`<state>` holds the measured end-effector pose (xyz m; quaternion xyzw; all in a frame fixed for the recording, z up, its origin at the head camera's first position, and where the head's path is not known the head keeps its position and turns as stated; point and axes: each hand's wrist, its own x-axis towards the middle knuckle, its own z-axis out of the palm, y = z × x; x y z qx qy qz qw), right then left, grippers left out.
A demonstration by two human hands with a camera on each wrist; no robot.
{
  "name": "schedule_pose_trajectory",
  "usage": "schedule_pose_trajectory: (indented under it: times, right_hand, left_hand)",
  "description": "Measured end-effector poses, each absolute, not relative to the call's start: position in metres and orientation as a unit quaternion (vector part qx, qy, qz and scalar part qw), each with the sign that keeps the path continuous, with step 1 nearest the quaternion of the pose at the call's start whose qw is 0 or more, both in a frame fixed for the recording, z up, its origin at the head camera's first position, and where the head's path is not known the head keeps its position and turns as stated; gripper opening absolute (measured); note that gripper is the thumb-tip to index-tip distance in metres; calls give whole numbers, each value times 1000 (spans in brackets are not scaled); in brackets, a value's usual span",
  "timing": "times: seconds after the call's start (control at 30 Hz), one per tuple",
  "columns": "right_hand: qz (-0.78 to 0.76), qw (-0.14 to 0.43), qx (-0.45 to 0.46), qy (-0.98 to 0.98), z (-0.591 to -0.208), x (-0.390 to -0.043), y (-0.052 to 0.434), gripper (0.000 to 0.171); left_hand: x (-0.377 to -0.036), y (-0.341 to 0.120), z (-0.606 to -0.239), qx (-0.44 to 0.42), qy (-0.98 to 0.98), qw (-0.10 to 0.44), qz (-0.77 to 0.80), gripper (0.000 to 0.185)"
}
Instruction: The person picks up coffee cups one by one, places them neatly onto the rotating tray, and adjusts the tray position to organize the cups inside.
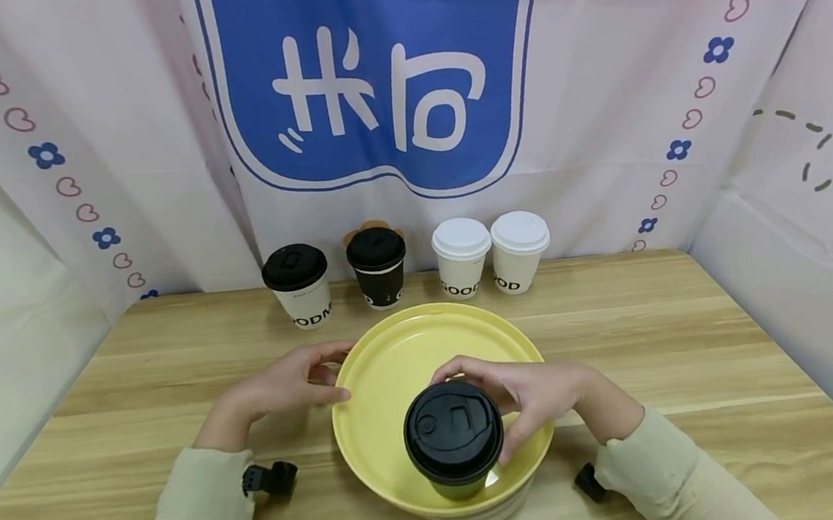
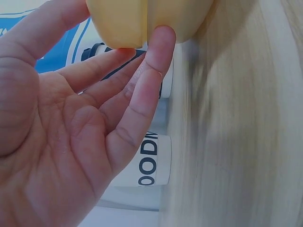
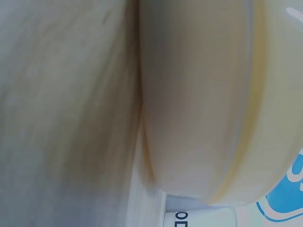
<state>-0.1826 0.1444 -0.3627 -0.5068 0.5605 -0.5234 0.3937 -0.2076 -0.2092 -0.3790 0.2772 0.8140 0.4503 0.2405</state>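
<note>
Cup point(image 1: 454, 442) is over the near part of the yellow tray point(image 1: 384, 355), close to the front rim; its underside is hidden, so can't tell if it's seated. Your right hand point(image 1: 523, 396) grips it round the side, thumb nearest you, fingers on the far side. Your left hand point(image 1: 293, 381) isn't clamped on anything: fingers loosely extended, touching the tray's left side. Right wrist view shows the pale base point(image 3: 199, 104) under the tray but not your fingers, so judge by the head view. I'd stay upright and grip the wall rather than the black lid point(image 1: 453, 420), which could pop if squeezed. Load straight down, no sideways shove: the tray might turn or slide on the counter point(image 1: 657, 337). Use the left to brace lightly, not lift. More margin from the rim would be safer.
</note>
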Motion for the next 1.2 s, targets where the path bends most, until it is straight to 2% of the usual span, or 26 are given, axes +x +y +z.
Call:
schedule_pose_trajectory:
  times: [0.67, 1.2]
  right_hand:
    - [-497, 375, -525, 580, -354, -192, 159, 92]
    - [-525, 267, -483, 648, -334, -197, 198, 86]
  left_hand:
    - [-207, -211, -380, 270, 814, 241, 454, 69]
    - [-207, -209, -380, 271, 813, 243, 455, 70]
